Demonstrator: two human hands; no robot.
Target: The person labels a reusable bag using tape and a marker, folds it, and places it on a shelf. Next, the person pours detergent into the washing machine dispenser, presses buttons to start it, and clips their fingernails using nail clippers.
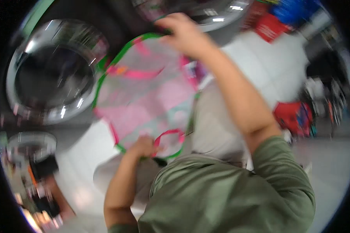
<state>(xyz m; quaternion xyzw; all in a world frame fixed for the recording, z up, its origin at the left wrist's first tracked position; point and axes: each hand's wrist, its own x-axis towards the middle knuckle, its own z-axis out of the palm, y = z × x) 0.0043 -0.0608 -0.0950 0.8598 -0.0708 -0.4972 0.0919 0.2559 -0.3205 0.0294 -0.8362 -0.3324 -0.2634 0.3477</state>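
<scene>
Mostly, the pale floor (260,62) spreads around the person, whose green shirt (221,194) fills the foreground. In front of the shirt is the pink-and-green basket (147,93), tilted above the grey trousers (217,116) (everything is rather smeared by motion). Beyond its left side stands a round door (52,73) with a shiny ring; a second round door (202,11) is cut off at the top. The right hand (182,33) arches over the basket's far rim, fingers bent; whether they close on it, I cannot tell. A red bag (293,116) sits well apart at right. Near the basket's lower end is a pink loop (171,131), and beside it the left hand (143,146) pinches the near rim.
</scene>
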